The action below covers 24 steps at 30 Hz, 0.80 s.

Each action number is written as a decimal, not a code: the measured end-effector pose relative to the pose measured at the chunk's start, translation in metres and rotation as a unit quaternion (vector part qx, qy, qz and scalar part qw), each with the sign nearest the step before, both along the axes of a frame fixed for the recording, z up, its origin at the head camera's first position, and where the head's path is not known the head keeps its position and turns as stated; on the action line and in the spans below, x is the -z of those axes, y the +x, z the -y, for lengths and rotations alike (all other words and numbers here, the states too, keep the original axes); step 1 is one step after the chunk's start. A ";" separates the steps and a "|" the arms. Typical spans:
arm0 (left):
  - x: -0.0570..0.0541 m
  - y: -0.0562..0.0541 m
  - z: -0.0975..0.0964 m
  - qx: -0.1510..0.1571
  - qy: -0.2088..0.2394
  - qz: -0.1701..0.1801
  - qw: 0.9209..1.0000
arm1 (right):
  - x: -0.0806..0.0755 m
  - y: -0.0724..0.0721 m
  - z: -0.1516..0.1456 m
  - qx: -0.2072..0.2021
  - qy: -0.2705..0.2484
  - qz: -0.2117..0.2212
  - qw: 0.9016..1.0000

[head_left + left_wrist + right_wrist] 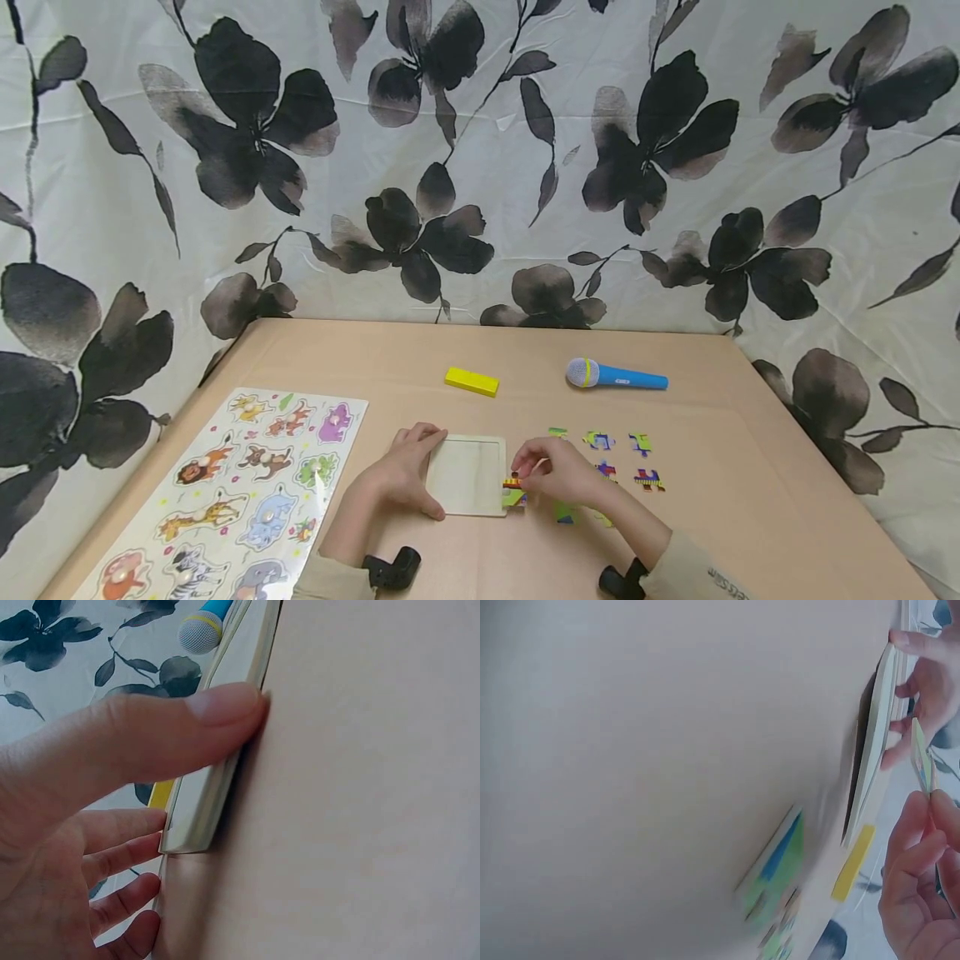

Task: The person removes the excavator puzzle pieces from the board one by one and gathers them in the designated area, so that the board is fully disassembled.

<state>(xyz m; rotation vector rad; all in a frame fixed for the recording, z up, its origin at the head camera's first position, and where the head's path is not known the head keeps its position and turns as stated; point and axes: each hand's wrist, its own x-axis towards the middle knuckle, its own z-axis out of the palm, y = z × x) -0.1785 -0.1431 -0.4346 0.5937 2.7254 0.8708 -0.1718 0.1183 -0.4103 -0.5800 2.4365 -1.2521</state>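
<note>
A shallow cream puzzle tray (467, 475) with a raised rim lies on the table, its inside bare. My left hand (405, 471) grips its left side, thumb at the near corner and fingers along the far corner; the thumb (225, 709) shows large across the tray edge in the left wrist view. Just right of the tray, my right hand (557, 477) pinches a colourful flat puzzle piece (921, 756) between thumb and fingertips, raised on edge. More puzzle pieces (649, 480) lie spread to the right, some partly hidden beneath the right hand and forearm.
A glossy sheet of animal stickers (255, 500) covers the table's left side. Behind the tray lie a yellow block (471, 382) and a blue toy microphone (630, 377). A floral cloth (525, 167) hangs at the table's back edge.
</note>
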 end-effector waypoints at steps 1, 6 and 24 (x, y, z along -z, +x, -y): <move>0.000 0.000 0.000 0.000 -0.001 -0.001 1.000 | 0.000 0.001 -0.004 0.002 0.001 -0.003 1.000; 0.001 0.000 0.001 -0.003 -0.004 0.002 1.000 | -0.003 0.005 -0.024 0.003 0.000 -0.002 1.000; 0.002 0.000 0.001 -0.006 0.010 0.004 1.000 | -0.007 0.022 -0.110 0.054 -0.009 0.013 0.998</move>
